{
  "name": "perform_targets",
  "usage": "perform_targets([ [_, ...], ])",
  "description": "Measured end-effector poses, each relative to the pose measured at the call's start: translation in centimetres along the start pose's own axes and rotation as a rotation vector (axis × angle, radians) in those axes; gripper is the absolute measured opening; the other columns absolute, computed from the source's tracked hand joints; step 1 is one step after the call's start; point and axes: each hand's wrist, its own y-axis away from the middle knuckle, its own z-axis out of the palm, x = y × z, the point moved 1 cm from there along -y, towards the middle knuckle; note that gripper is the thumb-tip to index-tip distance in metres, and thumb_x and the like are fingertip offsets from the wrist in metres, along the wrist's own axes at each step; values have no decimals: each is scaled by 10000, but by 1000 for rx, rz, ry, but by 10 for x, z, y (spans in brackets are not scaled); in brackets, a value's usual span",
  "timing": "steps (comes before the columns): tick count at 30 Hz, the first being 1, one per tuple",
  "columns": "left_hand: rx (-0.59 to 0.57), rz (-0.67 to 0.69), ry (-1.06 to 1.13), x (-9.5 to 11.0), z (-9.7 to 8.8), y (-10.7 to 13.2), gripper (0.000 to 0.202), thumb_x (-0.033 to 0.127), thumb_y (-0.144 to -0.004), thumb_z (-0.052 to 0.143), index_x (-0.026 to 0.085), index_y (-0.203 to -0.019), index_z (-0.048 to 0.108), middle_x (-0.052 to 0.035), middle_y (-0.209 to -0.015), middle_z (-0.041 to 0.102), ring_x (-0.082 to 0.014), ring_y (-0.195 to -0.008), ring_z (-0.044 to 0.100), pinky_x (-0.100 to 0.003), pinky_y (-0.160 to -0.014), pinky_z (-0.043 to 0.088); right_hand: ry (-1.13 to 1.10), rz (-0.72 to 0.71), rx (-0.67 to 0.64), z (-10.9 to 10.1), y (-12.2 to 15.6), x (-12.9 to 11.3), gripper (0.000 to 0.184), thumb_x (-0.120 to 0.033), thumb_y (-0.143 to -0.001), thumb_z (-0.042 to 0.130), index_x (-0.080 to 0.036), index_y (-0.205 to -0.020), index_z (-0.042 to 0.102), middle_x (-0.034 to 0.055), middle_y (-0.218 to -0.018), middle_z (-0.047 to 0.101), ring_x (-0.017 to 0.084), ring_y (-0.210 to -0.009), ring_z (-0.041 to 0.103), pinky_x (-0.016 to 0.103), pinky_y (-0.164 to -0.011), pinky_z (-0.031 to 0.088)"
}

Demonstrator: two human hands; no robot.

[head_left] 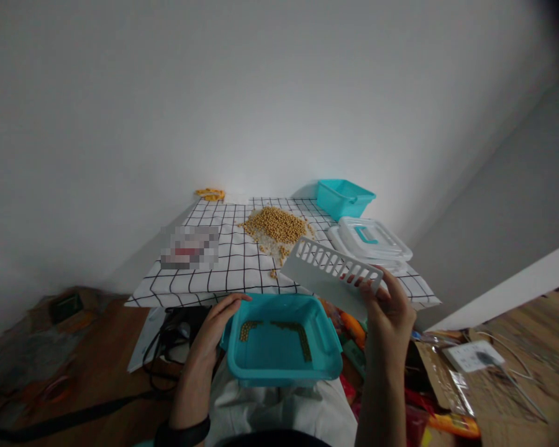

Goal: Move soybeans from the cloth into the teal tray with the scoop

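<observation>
From where I stand, the work looks only partly along: most of the beans (279, 225) sit in a loose heap on the checked cloth (228, 267), with a few strays nearer the table's front edge, and a much smaller share lies in the blue box (284, 374). That box is over the person's lap, just in front of the table; inside it the beans hug the far side and both ends in thin strips, leaving the middle of the floor bare. The left hand (217, 324) lays its fingers over the rim at the far left corner; I cannot tell how tightly they close on it. The right hand (387, 304) pinches one end of a white slotted scraper (326, 279), holding it tilted above the table's edge, just beyond the box's right side. At the back right stands another blue box (338, 205), its inside mostly hidden from here, and in front of it lie clear lids (377, 242), stacked, the upper one with a blue handle.
</observation>
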Motion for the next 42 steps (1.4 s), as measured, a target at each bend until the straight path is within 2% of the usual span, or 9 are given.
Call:
perform_targets([
  [7,-3,-5,3,-1,0,-1,163,375,-668,756,241,-760,770,30,-779,698,-193,-761,589,-289,-722,446,-10,34,-60,3,-1,7,330,-418,-807,756,-211,-1062,728,52,-870,787,259,-821,746,371,-765,554],
  [13,7,-5,-4,0,0,1,179,384,-659,757,236,-758,774,25,-789,709,-196,-768,597,-291,-719,452,-14,35,-73,7,1,6,327,-415,-813,753,-210,-1067,730,71,-915,793,270,-833,754,363,-719,558],
  [22,20,-5,-3,-1,0,-1,195,385,-652,765,233,-772,786,15,-800,723,-212,-789,617,-297,-730,466,-35,66,-82,1,0,11,335,-405,-795,764,-215,-1068,731,53,-898,792,259,-815,743,347,-704,554],
  [29,30,-24,5,-1,-1,0,207,388,-643,767,229,-776,777,22,-778,720,-205,-769,613,-289,-704,467,-61,81,-95,0,0,6,330,-397,-797,770,-206,-1064,736,51,-849,785,244,-765,735,330,-675,541],
  [33,30,-14,10,-1,-1,0,196,382,-649,765,229,-770,778,25,-790,719,-194,-772,607,-280,-709,459,-100,131,-44,0,1,6,387,-373,-754,814,-199,-1091,737,51,-860,790,233,-774,733,311,-674,528],
  [37,25,-15,11,-1,-1,0,167,371,-656,760,238,-755,769,25,-752,703,-199,-722,597,-301,-683,453,-107,101,48,1,2,5,389,-374,-744,813,-187,-1074,728,56,-858,783,236,-793,732,329,-702,533],
  [42,34,-4,4,-1,-1,0,179,373,-652,756,231,-758,782,11,-796,712,-204,-768,597,-298,-712,452,-77,103,55,3,2,5,395,-396,-744,803,-181,-1067,729,64,-853,779,240,-781,727,342,-701,533],
])
